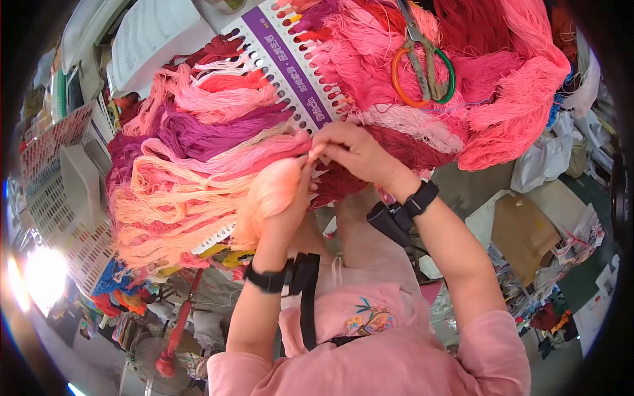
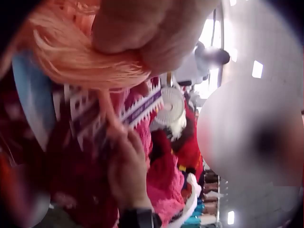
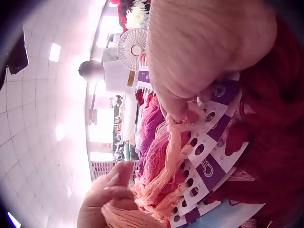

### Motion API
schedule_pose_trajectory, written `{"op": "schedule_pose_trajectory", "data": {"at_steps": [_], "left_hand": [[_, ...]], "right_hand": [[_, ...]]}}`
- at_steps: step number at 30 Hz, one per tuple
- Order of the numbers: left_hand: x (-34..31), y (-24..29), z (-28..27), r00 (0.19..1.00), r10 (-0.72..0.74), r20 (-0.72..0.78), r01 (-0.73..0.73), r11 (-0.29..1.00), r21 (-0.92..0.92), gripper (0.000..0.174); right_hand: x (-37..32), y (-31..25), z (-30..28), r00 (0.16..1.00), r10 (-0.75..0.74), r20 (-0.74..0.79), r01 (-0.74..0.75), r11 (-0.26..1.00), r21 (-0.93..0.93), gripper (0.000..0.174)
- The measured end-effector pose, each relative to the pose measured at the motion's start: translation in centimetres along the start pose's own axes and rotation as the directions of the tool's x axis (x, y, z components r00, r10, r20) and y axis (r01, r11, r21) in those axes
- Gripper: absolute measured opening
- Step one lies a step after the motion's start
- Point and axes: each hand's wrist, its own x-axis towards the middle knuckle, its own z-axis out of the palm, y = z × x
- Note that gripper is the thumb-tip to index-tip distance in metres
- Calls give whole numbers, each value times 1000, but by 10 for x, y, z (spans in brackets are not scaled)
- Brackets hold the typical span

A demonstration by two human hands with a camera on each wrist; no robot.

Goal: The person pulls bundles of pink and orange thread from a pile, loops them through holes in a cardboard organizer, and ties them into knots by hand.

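Observation:
In the head view my left hand (image 1: 288, 214) grips a peach skein of embroidery thread (image 1: 274, 187), which drapes over its back. The fingers of my right hand (image 1: 360, 153) pinch the narrow end of that peach thread, close beside the left fingertips. Both hands meet at the near end of a white and purple punched thread card (image 1: 285, 58) lettered "Stitch". Through the right wrist view, more punched cards (image 3: 209, 166) fan out below my right hand, with peach and pink thread hanging from their holes. The left wrist view shows the peach thread (image 2: 80, 61) stretched between my hands.
Pink, purple and peach skeins (image 1: 191, 178) spread left of the card; pink and dark red ones (image 1: 508, 99) heap on the right. Scissors (image 1: 426, 72) with orange and green handles lie on the right heap. An open book (image 1: 155, 39) and white plastic baskets (image 1: 63, 178) stand left.

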Motion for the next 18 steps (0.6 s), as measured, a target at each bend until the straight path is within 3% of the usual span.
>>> {"op": "schedule_pose_trajectory", "data": {"at_steps": [1,2,3,5,6,7,8,9,10,12,13,14,15,16,17,18], "left_hand": [[9,0,4,994,-95,61,98,994,-41,20],[12,-3,6,975,-185,125,195,978,-73,19],[15,-18,2,975,-184,126,195,978,-72,19],[21,-54,-18,951,-210,225,274,911,-309,13],[3,-28,-31,913,-386,131,404,814,-417,11],[-10,-26,-44,922,-387,33,341,767,-543,12],[-23,-30,-66,917,-395,-62,261,710,-654,14],[-35,-60,-114,929,-330,167,347,620,-704,21],[-55,-37,-119,905,-418,-80,241,658,-713,20],[-78,-73,-169,976,-219,7,134,570,-811,19],[-89,-69,-175,978,-207,-13,110,572,-813,19],[-99,-64,-180,931,-240,-275,-60,642,-765,16],[-111,-61,-186,815,-251,-522,-213,707,-674,14],[-129,-77,-196,836,-193,-514,-242,711,-661,13],[-151,-65,-194,910,-95,-403,-195,760,-620,15],[-171,-58,-184,888,-194,-418,-82,826,-557,17]], "right_hand": [[-1,-4,-2,968,245,44,-248,933,259,11],[-1,-6,-4,878,456,145,-465,743,482,14],[-1,-7,-3,878,456,144,-465,743,482,14],[2,-9,3,925,379,-5,-369,903,221,22],[3,-4,7,928,373,-9,-362,905,224,22],[2,5,13,969,239,-59,-242,969,-55,26],[0,12,17,993,94,-71,-112,935,-337,31],[-1,13,19,993,86,-79,-108,934,-339,31],[-1,12,21,990,113,-85,-136,919,-370,33],[2,12,25,989,115,-89,-142,905,-400,35],[1,12,26,988,105,-109,-140,906,-399,33],[3,9,24,988,90,-125,-133,908,-397,30],[5,3,21,992,57,-112,-97,912,-399,30],[5,-4,21,992,53,-118,-100,893,-439,30],[5,-13,23,991,50,-120,-102,874,-475,29],[6,-26,27,996,36,-79,-74,833,-548,35]]}}
